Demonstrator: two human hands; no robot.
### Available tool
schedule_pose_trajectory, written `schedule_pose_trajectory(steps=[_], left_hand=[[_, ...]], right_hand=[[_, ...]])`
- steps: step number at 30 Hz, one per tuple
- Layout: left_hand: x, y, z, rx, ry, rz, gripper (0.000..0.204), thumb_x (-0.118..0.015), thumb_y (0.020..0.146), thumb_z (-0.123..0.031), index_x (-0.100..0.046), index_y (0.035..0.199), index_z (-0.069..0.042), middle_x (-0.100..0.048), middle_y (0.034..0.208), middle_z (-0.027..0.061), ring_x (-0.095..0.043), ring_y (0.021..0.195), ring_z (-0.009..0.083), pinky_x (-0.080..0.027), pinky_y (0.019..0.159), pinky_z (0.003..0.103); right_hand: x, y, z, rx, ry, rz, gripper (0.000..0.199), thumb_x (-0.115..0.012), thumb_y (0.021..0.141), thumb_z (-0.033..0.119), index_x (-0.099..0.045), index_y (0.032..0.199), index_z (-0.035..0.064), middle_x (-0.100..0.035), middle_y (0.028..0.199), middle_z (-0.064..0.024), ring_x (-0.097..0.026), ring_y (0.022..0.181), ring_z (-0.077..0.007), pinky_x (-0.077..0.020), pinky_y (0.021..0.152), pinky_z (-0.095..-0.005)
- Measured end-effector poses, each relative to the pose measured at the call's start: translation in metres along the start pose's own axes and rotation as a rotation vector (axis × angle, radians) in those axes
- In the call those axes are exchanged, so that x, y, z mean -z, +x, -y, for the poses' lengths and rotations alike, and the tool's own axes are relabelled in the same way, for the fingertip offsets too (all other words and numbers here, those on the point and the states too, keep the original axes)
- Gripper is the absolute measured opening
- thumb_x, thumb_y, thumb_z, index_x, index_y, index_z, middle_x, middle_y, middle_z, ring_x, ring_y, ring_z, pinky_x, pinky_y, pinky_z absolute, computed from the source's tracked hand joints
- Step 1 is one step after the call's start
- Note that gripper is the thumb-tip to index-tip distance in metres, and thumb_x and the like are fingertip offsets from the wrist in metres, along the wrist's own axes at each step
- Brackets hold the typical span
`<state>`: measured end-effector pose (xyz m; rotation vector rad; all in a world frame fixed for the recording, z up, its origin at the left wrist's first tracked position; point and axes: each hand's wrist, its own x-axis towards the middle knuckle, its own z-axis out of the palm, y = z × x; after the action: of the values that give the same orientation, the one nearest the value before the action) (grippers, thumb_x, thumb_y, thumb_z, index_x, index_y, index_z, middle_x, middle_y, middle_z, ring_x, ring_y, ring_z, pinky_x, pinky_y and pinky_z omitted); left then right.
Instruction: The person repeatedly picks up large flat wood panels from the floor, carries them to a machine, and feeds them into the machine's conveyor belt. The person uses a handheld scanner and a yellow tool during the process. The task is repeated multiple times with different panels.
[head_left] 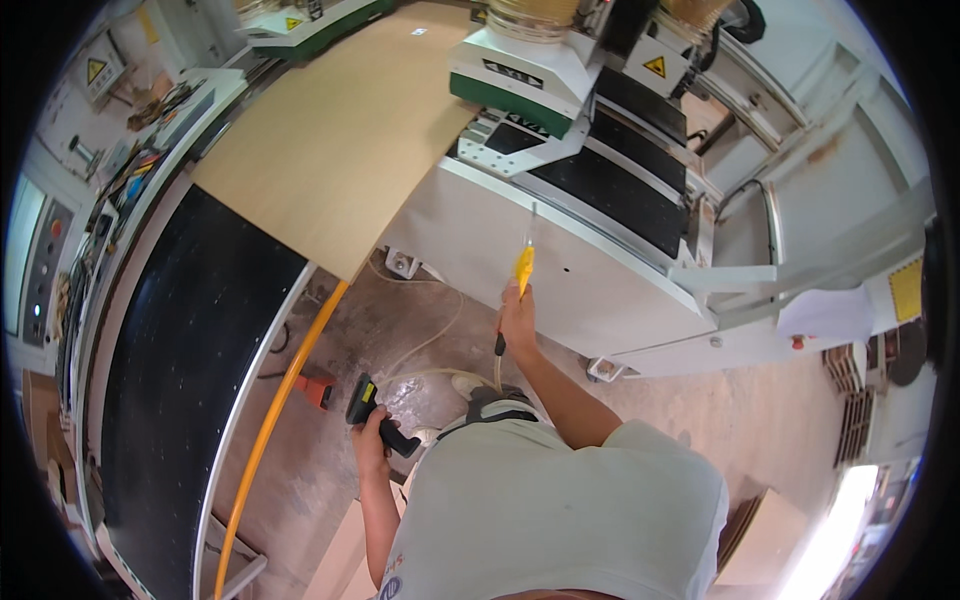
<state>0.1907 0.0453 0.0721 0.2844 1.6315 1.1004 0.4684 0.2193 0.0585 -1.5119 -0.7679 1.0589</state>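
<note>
A black handheld barcode scanner [362, 394] with a yellow patch is gripped by my left hand [372, 440], low beside my body. My right hand [518, 322] is wrapped round a yellow air blow gun [525, 262], its thin metal nozzle pointing forward at the machine's white side panel [600, 290]. A pale hose [430, 374] runs along the floor and up to the blow gun. Beyond my hands, a large light-brown board [330, 160] lies across the machine bed, its near corner overhanging the gap in front of me.
At the left a long black conveyor bed [190, 380] has a yellow-orange pipe [265, 430] along its near side. White-and-green machine heads [530, 85] stand over the right bed. An orange-red object [318, 390] sits on the floor. Boards [765, 530] lean at the lower right.
</note>
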Motion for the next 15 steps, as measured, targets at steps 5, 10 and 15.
schedule_pose_trajectory(steps=[5, 10, 15], left_hand=[[0.003, 0.004, -0.003, -0.037, 0.030, -0.011, 0.028, -0.072, 0.084, -0.031, -0.065, 0.089, -0.004, -0.068, 0.069, 0.0089, -0.056, 0.043, 0.0108, -0.031, 0.032, 0.023], [0.015, 0.005, -0.008, 0.016, 0.097, 0.018, 0.028, -0.072, 0.083, -0.031, -0.067, 0.088, -0.004, -0.070, 0.070, 0.0091, -0.054, 0.043, 0.0100, -0.029, 0.033, 0.023], [0.012, -0.003, -0.007, -0.022, 0.082, 0.045, 0.028, -0.075, 0.081, -0.030, -0.069, 0.089, -0.004, -0.070, 0.071, 0.0071, -0.055, 0.046, 0.0090, -0.030, 0.036, 0.024]], right_hand=[[0.023, 0.014, 0.023, -0.024, 0.237, -0.314, 0.037, -0.044, 0.105, 0.043, -0.043, 0.102, 0.0061, -0.045, 0.074, -0.0028, -0.045, 0.041, -0.0117, -0.0387, 0.036, -0.0279], [0.021, 0.022, 0.012, 0.031, 0.204, -0.083, 0.037, -0.044, 0.105, 0.043, -0.049, 0.102, 0.0058, -0.048, 0.066, -0.0029, -0.044, 0.040, -0.0135, -0.0377, 0.038, -0.0289], [-0.002, 0.017, -0.015, 0.111, -0.181, 0.276, 0.045, -0.038, 0.106, 0.047, -0.048, 0.110, 0.0038, -0.056, 0.094, -0.0072, -0.043, 0.038, -0.0092, -0.0384, 0.036, -0.0254]])
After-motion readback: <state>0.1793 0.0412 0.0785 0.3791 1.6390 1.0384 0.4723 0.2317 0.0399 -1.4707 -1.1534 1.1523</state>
